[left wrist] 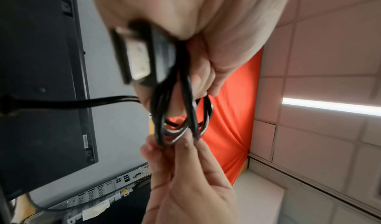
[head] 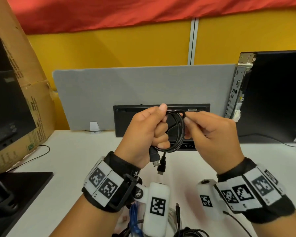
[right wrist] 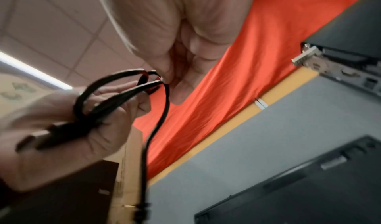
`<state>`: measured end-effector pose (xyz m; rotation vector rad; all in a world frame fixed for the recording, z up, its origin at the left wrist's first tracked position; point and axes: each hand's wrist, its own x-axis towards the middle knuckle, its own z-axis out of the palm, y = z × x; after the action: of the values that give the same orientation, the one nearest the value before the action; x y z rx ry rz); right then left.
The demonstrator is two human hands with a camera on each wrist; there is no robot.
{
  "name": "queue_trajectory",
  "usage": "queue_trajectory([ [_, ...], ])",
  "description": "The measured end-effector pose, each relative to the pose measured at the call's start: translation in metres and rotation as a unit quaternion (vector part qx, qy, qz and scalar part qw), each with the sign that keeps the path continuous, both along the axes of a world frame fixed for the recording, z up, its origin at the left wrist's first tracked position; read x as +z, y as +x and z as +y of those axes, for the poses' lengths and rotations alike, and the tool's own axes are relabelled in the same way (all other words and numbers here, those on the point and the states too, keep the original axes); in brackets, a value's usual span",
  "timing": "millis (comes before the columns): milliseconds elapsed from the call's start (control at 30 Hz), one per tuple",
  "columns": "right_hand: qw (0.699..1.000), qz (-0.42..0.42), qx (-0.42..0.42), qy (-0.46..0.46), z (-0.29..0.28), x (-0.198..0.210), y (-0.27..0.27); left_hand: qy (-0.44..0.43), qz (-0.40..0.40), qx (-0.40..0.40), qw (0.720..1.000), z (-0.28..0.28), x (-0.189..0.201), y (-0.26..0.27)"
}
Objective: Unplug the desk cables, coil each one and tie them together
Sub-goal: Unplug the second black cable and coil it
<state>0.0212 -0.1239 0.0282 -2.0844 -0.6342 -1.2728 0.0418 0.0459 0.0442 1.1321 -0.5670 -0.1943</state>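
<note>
A black cable (head: 177, 132) is wound into a small coil held up over the desk. My left hand (head: 150, 127) grips the coil's left side, fingers curled round the loops. Two plugs (head: 158, 162) hang below this fist. My right hand (head: 208, 129) pinches the top of the coil between thumb and fingertips. In the left wrist view the coil (left wrist: 181, 113) runs from my palm to the right hand's fingertips (left wrist: 185, 139), with a metal plug (left wrist: 138, 61) close to the lens. In the right wrist view the cable (right wrist: 123, 90) loops toward the left hand (right wrist: 68, 129).
A black keyboard (head: 123, 120) leans upright against a grey divider (head: 143, 89). A black computer case (head: 277, 96) stands right, a cardboard box (head: 24, 93) and a monitor (head: 3, 106) left. More cables, blue (head: 134, 218) and black (head: 190, 232), lie at the desk's near edge.
</note>
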Motion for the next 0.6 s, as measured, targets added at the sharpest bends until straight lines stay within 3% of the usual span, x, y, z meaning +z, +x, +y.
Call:
queue_trajectory([
  [67, 0.996, 0.046, 0.039, 0.063, 0.005, -0.001, -0.001, -0.017, 0.011, -0.001, 1.0, -0.002, -0.002, 0.001],
  [133, 0.97, 0.125, 0.124, 0.165, 0.01, -0.001, -0.003, -0.03, 0.02, -0.005, 0.999, -0.005, -0.004, 0.001],
  [267, 0.84, 0.276, 0.301, 0.357, 0.015, 0.004, -0.008, -0.05, 0.016, 0.009, 0.999, -0.007, -0.006, 0.003],
  [300, 0.829, 0.291, 0.316, 0.358, 0.017, 0.005, -0.01, -0.051, 0.009, 0.019, 0.998, -0.007, -0.006, 0.004],
  [433, 0.888, 0.28, 0.237, 0.278, 0.023, 0.001, -0.013, -0.037, 0.0, 0.04, 0.999, -0.007, -0.009, 0.007],
  [600, 0.888, 0.262, 0.192, 0.327, 0.029, -0.004, -0.014, 0.0, 0.016, 0.053, 0.998, -0.007, -0.017, 0.012],
])
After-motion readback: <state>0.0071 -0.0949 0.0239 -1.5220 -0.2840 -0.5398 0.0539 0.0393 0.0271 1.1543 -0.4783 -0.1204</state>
